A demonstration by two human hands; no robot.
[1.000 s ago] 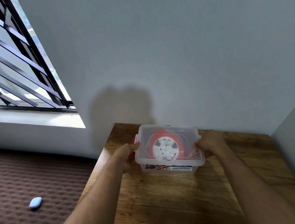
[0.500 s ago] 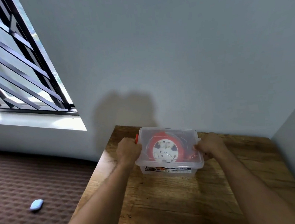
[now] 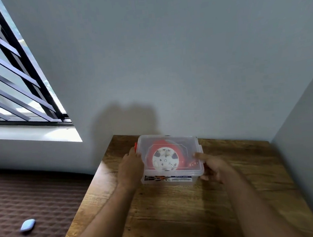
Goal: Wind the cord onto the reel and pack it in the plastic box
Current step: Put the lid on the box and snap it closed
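A clear plastic box (image 3: pixel 175 179) with its lid (image 3: pixel 189 143) on stands at the far side of the wooden table (image 3: pixel 178 210), close to the wall. Through the lid I see the red reel (image 3: pixel 181 154) with its white round centre lying flat inside. My left hand (image 3: pixel 130 170) rests against the box's left side by the red latch (image 3: pixel 135 146), fingers curled at the lid's rim. My right hand (image 3: pixel 214 167) is at the box's right side, one finger stretched onto the lid's right edge, the other fingers loosely bent beside the box.
The table sits in a corner, with a wall behind and another wall (image 3: pixel 303 144) on the right. To the left lies a brown patterned floor mat (image 3: pixel 27 203) with a small pale blue object (image 3: pixel 27 225). A barred window (image 3: pixel 8 74) is at the upper left.
My right hand has loosened from the box's right end and drawn back a little, leaving one finger on the lid. My left hand stays at the left side. The box has hardly moved.
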